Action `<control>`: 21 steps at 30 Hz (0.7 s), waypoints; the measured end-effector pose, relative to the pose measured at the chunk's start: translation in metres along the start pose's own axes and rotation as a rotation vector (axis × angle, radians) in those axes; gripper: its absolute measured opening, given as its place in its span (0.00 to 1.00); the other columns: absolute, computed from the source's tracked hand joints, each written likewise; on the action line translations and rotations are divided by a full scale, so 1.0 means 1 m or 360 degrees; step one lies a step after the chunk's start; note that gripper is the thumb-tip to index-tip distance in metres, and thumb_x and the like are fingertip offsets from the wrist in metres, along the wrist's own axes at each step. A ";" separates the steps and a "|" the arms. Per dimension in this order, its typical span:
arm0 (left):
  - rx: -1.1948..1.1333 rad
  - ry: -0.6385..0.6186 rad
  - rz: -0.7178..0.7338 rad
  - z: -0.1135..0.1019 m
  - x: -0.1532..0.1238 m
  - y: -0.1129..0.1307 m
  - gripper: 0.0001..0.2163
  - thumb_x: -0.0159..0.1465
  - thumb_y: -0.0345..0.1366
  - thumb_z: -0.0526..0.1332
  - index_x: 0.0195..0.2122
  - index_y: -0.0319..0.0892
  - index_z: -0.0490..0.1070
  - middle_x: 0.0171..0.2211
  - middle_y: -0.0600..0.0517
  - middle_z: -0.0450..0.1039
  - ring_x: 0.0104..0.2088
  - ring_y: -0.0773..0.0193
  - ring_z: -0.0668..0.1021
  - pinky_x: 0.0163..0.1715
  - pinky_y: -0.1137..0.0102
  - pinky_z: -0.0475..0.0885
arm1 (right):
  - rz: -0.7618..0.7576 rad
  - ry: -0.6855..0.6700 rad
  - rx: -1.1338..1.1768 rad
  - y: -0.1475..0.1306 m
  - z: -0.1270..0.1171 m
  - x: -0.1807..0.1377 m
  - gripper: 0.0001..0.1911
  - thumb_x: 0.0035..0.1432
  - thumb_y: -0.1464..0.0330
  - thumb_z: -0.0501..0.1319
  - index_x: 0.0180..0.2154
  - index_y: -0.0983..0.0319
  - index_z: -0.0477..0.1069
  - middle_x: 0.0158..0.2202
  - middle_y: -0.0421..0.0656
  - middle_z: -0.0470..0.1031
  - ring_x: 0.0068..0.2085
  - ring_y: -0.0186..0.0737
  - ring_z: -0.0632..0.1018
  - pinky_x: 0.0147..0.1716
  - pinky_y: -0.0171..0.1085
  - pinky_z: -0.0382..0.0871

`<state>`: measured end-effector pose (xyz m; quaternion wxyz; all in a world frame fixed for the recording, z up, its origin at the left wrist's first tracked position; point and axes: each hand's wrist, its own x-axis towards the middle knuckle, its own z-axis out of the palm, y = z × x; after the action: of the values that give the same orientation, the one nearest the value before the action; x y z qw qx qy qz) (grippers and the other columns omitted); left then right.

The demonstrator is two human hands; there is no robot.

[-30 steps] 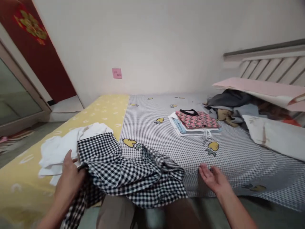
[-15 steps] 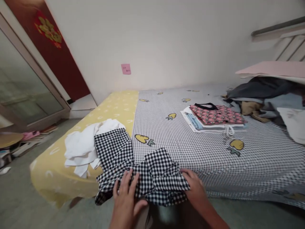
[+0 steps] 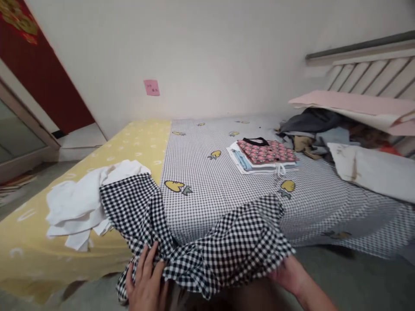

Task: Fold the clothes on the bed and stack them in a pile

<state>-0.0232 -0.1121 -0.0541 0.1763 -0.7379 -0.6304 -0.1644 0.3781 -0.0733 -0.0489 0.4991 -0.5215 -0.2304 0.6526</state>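
Observation:
A black-and-white checked garment [image 3: 227,242] is stretched crumpled across the near edge of the bed, its exact kind unclear. My left hand [image 3: 145,276] rests on its lower left part, fingers extended over the cloth. At the garment's right end, my right hand [image 3: 288,274] grips the lifted edge, its fingertips hidden by the fabric. The garment's upper left portion overlaps a crumpled white cloth [image 3: 76,203] on the yellow side of the bed.
Beyond my hands, a stack of folded clothes with a pink patterned top [image 3: 267,151] lies on the checked bedsheet [image 3: 194,164]. Dark garments [image 3: 311,121], a pink board [image 3: 350,103] and a white pillow-like item [image 3: 369,166] are heaped at right, near the headboard [image 3: 366,75].
My right hand has moved right, pulling and spreading the garment's right part outward. My left hand stays on the cloth. The view has turned to the right.

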 end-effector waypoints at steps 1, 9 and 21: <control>-0.0011 0.0000 0.0080 0.004 -0.006 -0.002 0.10 0.61 0.32 0.56 0.38 0.48 0.76 0.62 0.45 0.70 0.64 0.49 0.66 0.61 0.48 0.57 | 0.0110 0.0019 0.0046 0.007 -0.007 -0.003 0.18 0.62 0.51 0.59 0.40 0.57 0.79 0.41 0.46 0.83 0.43 0.47 0.81 0.45 0.48 0.74; -0.0051 0.0096 0.0310 0.010 -0.024 -0.010 0.12 0.63 0.33 0.55 0.42 0.47 0.76 0.54 0.45 0.77 0.56 0.52 0.74 0.56 0.56 0.60 | 0.0102 0.0036 0.0365 -0.001 -0.030 -0.019 0.32 0.57 0.39 0.52 0.40 0.57 0.79 0.47 0.50 0.82 0.52 0.51 0.80 0.52 0.52 0.71; -0.0503 0.0073 0.0440 -0.036 -0.015 -0.034 0.15 0.66 0.32 0.52 0.44 0.55 0.77 0.46 0.57 0.82 0.48 0.64 0.81 0.55 0.66 0.70 | -0.0188 0.0264 0.0161 -0.034 0.013 -0.014 0.36 0.51 0.36 0.57 0.44 0.58 0.80 0.47 0.53 0.82 0.58 0.59 0.76 0.55 0.58 0.70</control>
<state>-0.0595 -0.1374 -0.0278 0.0936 -0.8319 -0.4853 -0.2523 0.3798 -0.0692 -0.0105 0.5797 -0.5334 -0.1855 0.5874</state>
